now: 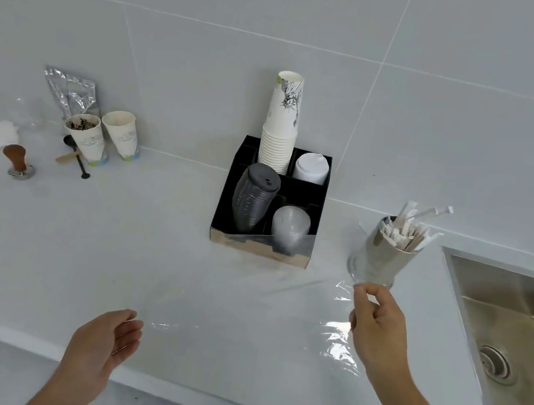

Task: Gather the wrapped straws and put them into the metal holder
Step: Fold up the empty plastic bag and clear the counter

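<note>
The metal holder [380, 257] stands on the white counter between the black organizer and the sink. Several paper-wrapped straws [405, 230] stick out of its top, leaning right. My right hand [377, 323] is just in front of the holder's base, thumb and forefinger pinched on the edge of a clear plastic film [337, 346] that lies crumpled on the counter. My left hand [105, 344] hovers over the counter's front edge, palm turned inward, fingers apart, holding nothing. I see no loose straws on the counter.
A black organizer [223, 209] holds stacked paper cups, dark lids and clear lids. Two paper cups [88, 137], a foil pouch, a tamper [17, 161] and a cloth sit at far left. A steel sink [516, 330] is sunk in at right.
</note>
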Tool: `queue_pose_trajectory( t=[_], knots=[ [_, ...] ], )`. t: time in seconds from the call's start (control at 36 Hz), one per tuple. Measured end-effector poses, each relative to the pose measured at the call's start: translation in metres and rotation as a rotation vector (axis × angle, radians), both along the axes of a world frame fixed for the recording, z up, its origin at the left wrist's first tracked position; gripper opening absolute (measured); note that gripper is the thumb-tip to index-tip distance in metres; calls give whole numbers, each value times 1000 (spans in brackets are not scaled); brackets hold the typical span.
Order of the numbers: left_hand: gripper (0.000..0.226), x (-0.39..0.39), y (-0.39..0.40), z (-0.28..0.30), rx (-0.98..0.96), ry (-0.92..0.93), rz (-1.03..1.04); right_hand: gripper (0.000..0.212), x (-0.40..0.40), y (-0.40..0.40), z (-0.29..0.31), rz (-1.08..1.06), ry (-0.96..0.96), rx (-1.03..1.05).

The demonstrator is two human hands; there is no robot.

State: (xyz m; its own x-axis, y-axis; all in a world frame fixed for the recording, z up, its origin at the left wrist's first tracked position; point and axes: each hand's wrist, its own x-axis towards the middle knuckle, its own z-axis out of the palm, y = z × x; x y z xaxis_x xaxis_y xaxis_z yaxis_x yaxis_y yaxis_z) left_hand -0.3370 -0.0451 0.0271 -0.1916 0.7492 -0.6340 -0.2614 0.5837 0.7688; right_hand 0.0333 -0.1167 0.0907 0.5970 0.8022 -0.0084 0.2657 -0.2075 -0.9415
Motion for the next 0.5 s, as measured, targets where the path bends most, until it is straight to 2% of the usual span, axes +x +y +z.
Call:
queue_pose_trajectory(
  t=[0.14, 0.36, 0.44, 0.5],
  knots=[
    [9, -4, -7, -18, -51, 40, -9, 20, -8, -9, -24, -12, 59, -62],
    [9, -11, -10, -45, -94, 123, -71, 18, -6, -22, -57, -19, 53, -163],
    [13, -13, -10, -53, -60, 208, -95, 15, -5, -26, -72, -27, 73, -219],
    [23, -15, -11, -53, 0, 342, -136, 14, -5, -29, -81, -34, 92, -257]
  ],
)
